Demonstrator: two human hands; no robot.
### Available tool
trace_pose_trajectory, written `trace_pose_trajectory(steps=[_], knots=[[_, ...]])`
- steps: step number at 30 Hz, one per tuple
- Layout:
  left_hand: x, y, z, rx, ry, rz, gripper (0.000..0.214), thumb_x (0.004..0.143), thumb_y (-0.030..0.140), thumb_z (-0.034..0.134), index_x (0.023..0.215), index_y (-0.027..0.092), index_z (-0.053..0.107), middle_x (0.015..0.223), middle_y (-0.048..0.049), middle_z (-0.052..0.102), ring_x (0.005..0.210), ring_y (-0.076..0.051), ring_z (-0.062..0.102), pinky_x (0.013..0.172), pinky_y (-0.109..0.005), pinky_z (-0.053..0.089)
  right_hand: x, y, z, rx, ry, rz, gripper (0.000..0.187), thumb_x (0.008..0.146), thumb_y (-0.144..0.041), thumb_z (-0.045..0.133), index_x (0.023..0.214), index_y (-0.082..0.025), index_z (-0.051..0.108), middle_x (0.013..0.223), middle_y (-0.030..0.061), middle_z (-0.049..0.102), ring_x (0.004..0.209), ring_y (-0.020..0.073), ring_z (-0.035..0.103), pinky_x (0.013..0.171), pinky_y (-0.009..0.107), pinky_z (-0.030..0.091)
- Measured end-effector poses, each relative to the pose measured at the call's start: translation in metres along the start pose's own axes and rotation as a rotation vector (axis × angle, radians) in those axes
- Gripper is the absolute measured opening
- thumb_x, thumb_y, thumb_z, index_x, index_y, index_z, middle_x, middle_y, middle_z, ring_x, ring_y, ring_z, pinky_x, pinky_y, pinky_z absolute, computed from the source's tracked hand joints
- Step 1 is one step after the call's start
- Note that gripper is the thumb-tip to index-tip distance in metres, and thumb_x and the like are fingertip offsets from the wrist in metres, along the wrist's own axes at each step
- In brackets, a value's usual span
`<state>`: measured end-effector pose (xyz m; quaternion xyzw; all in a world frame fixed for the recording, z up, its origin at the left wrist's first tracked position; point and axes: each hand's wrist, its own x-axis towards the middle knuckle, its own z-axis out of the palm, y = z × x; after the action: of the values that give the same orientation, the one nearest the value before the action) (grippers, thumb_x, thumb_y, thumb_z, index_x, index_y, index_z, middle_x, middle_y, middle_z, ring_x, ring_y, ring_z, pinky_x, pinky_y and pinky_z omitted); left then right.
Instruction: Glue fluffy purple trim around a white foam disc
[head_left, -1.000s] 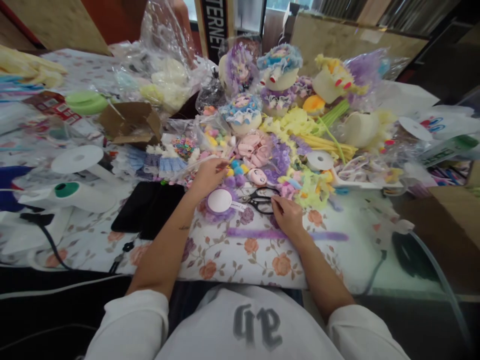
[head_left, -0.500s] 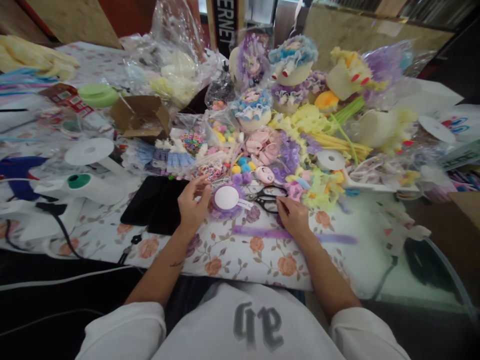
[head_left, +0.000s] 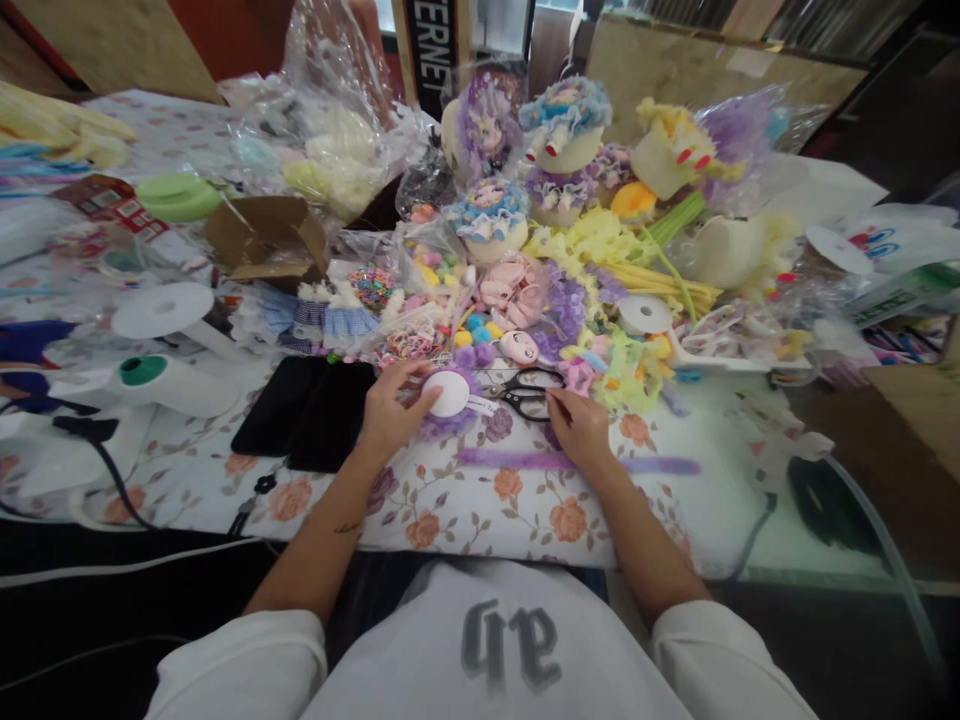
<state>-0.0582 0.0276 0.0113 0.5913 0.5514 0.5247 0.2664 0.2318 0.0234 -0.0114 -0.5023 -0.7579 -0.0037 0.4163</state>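
A black vertical sign (head_left: 431,50) reads "TERNET", cut off.

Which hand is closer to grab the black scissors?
Right, probably. The right hand rests beside the black scissors, fingertips by the handles; the left hand is touching the white disc on the purple fluff.

I'm looking at a pale tabletop (head_left: 465,510) cloth, printed all over with orange and pink roses on brownish leaves. The disc (head_left: 448,393) reads white, ringed in fuzzy purple. The scissors (head_left: 529,400) are black all over. The strip (head_left: 510,459) is a soft lilac purple. The phones (head_left: 277,405) come up plain black, the roll (head_left: 176,385) white with a green core, the box (head_left: 266,235) cardboard brown. The shirt (head_left: 510,645) shows white with grey lettering.
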Motion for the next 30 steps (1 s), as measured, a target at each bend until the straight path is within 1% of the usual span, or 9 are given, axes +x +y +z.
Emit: trace_pose_trajectory(steps=[3, 5, 10, 14, 17, 20, 24, 27, 30], knots=[[-0.001, 0.004, 0.001, 0.017, -0.135, 0.012, 0.056, 0.053, 0.033, 0.091, 0.106, 0.024, 0.072, 0.117, -0.0086, 0.068, 0.116, -0.032, 0.057, 0.111, -0.045, 0.038, -0.003, -0.011, -0.006, 0.031, 0.028, 0.039, 0.024, 0.096, -0.029, 0.051, 0.096, -0.020, 0.073, 0.077, 0.0063, 0.077, 0.059, 0.0168, 0.067, 0.060, 0.029, 0.054], [-0.002, 0.003, 0.002, 0.072, -0.216, 0.029, 0.069, 0.049, 0.036, 0.093, 0.112, 0.023, 0.070, 0.124, -0.0108, 0.065, 0.123, -0.036, 0.052, 0.116, -0.049, 0.031, -0.004, -0.018, -0.010, 0.088, 0.027, 0.056, 0.023, 0.096, -0.029, 0.052, 0.096, -0.020, 0.073, 0.076, 0.0051, 0.076, 0.056, 0.0158, 0.066, 0.058, 0.029, 0.054], [-0.003, -0.005, 0.004, 0.223, -0.306, 0.078, 0.076, 0.061, 0.043, 0.087, 0.129, 0.023, 0.060, 0.134, -0.0137, 0.059, 0.130, -0.037, 0.048, 0.116, -0.051, 0.030, -0.002, -0.029, -0.013, 0.164, -0.118, -0.037, 0.017, 0.094, -0.026, 0.054, 0.096, -0.021, 0.071, 0.078, 0.0059, 0.074, 0.069, 0.0190, 0.068, 0.066, 0.032, 0.056], [-0.005, -0.007, 0.005, 0.275, -0.322, 0.116, 0.072, 0.067, 0.044, 0.083, 0.131, 0.022, 0.058, 0.133, -0.0150, 0.059, 0.128, -0.036, 0.050, 0.114, -0.051, 0.033, -0.005, -0.033, -0.009, 0.169, -0.306, -0.145, 0.014, 0.092, -0.024, 0.058, 0.098, -0.020, 0.070, 0.084, 0.0085, 0.073, 0.081, 0.0223, 0.066, 0.073, 0.036, 0.056], [-0.008, -0.007, 0.009, 0.242, -0.322, 0.141, 0.069, 0.068, 0.040, 0.083, 0.130, 0.023, 0.059, 0.132, -0.0145, 0.060, 0.127, -0.035, 0.052, 0.114, -0.050, 0.035, -0.007, -0.035, -0.006, 0.173, -0.408, -0.173, 0.013, 0.091, -0.025, 0.060, 0.099, -0.020, 0.069, 0.085, 0.0084, 0.072, 0.084, 0.0233, 0.064, 0.074, 0.037, 0.056], [-0.010, -0.005, 0.018, 0.184, -0.361, 0.158, 0.067, 0.067, 0.037, 0.084, 0.129, 0.025, 0.060, 0.133, -0.0133, 0.061, 0.127, -0.034, 0.054, 0.113, -0.049, 0.037, -0.008, -0.036, -0.005, 0.200, -0.413, -0.147, 0.011, 0.091, -0.023, 0.058, 0.096, -0.020, 0.068, 0.084, 0.0078, 0.072, 0.082, 0.0228, 0.064, 0.075, 0.037, 0.055], [-0.013, 0.002, 0.027, 0.161, -0.427, 0.152, 0.067, 0.068, 0.036, 0.083, 0.130, 0.025, 0.059, 0.137, -0.0128, 0.058, 0.131, -0.034, 0.051, 0.115, -0.048, 0.036, -0.006, -0.036, -0.009, 0.255, -0.322, -0.021, 0.015, 0.090, -0.016, 0.052, 0.088, -0.020, 0.067, 0.082, 0.0076, 0.071, 0.078, 0.0210, 0.066, 0.073, 0.035, 0.055], [-0.014, 0.005, 0.026, 0.175, -0.390, 0.154, 0.073, 0.067, 0.043, 0.083, 0.132, 0.025, 0.057, 0.141, -0.0127, 0.055, 0.134, -0.034, 0.048, 0.116, -0.047, 0.034, -0.006, -0.037, -0.011, 0.280, -0.295, 0.086, 0.015, 0.090, -0.019, 0.053, 0.090, -0.020, 0.068, 0.085, 0.0072, 0.073, 0.079, 0.0204, 0.068, 0.073, 0.034, 0.056], [-0.014, 0.005, 0.020, 0.240, -0.211, 0.088, 0.061, 0.078, 0.050, 0.071, 0.130, 0.022, 0.057, 0.130, -0.0126, 0.061, 0.120, -0.030, 0.057, 0.104, -0.043, 0.045, -0.004, -0.040, -0.010, 0.332, -0.340, 0.211, 0.018, 0.091, -0.029, 0.056, 0.102, -0.020, 0.068, 0.087, 0.0067, 0.074, 0.077, 0.0196, 0.069, 0.070, 0.032, 0.056]])
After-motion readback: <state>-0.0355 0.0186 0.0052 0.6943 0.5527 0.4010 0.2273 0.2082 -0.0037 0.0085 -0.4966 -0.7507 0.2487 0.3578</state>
